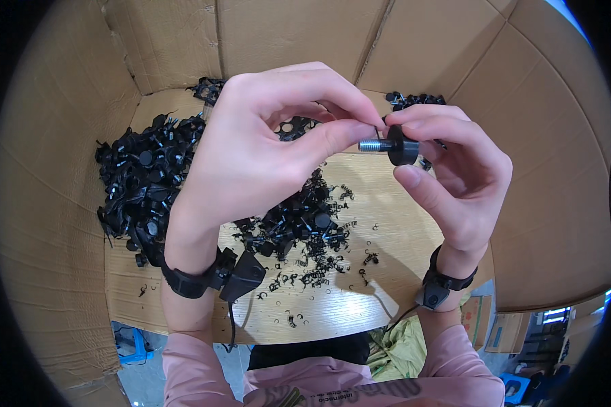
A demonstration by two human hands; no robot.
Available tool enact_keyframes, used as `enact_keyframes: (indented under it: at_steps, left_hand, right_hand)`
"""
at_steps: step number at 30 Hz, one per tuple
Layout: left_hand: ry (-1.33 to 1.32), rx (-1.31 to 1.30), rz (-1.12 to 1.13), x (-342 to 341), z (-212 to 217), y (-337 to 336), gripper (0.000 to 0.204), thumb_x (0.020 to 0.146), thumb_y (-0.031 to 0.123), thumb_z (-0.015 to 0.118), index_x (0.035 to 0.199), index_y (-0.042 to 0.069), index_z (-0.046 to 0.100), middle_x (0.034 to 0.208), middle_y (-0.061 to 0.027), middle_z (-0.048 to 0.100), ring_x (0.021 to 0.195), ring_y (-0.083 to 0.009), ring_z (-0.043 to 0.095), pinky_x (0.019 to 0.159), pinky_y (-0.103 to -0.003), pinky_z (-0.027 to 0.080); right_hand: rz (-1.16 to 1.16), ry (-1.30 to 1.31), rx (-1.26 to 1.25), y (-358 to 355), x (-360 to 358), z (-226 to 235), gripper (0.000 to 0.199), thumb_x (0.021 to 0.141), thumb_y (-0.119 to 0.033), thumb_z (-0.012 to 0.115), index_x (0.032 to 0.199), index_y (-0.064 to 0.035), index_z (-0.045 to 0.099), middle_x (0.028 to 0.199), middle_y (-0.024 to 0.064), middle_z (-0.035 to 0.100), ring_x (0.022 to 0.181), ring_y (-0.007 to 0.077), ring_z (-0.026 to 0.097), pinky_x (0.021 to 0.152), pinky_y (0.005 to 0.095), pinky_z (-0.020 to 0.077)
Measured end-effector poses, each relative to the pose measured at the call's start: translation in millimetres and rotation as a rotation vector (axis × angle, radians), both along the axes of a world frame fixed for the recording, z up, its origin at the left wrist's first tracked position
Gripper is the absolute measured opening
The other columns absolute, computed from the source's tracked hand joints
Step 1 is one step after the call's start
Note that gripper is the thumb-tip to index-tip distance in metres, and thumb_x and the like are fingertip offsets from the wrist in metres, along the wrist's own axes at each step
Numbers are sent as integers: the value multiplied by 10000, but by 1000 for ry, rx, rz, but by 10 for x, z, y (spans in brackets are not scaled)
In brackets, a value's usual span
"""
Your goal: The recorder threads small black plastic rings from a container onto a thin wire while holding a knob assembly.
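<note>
Raised above the table, my right hand (470,173) grips a round black foot with a threaded metal stud (404,146) between thumb and fingers. The stud points left, toward my left hand (268,139). There, thumb and index finger are pinched on a thin black strip (377,131) beside the stud's black collar. Whether that strip is still joined to the foot, I cannot tell. Below my hands lies a loose heap of similar black studded feet (312,217), mixed with small curled black scraps (316,271).
A larger pile of black studded feet and strips (146,176) covers the table's left side. More studded feet (414,102) lie at the back right. Tall cardboard walls (292,41) surround the wooden table (414,230) at the back and sides. Cabled devices are strapped to both wrists.
</note>
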State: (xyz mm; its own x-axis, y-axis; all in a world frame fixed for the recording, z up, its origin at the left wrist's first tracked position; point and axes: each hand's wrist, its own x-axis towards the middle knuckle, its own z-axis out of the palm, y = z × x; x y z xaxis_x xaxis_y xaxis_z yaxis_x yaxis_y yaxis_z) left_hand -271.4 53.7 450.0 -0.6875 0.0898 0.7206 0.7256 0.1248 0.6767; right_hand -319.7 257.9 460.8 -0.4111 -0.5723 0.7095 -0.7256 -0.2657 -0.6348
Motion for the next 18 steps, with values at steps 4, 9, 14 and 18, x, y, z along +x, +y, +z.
enact_keyframes:
  at_steps: [4,9,14,18]
  left_hand:
    - [64,-130,44,11,31,-64,146,786,-94,642,921,-41,664,960,-120,625,902,-180,605,807,-288,485]
    - [101,-162,149,19,19,46,115,791,-71,650,902,-44,634,982,-105,603,909,-154,586,810,-268,462]
    - [-307,148,0,-41,-19,95,105,877,40,591,976,6,602,966,-78,617,921,-128,579,812,-245,446]
    - [-241,365,-137,-55,-22,53,140,911,86,557,1030,12,569,1051,-121,637,936,-135,592,805,-256,459]
  right_hand:
    - [-56,-40,65,36,23,33,341,762,96,652,1093,80,572,1119,209,567,1047,248,582,907,329,486]
    - [-303,20,-92,-76,87,-15,329,794,108,628,1113,88,549,1110,185,583,1063,219,585,911,297,497]
    - [-176,18,-113,-81,155,-34,357,781,86,646,1120,95,535,1104,199,581,1051,246,592,892,300,509]
    - [-187,-105,105,-74,105,3,305,773,96,655,1069,90,582,1060,144,597,988,170,600,821,236,504]
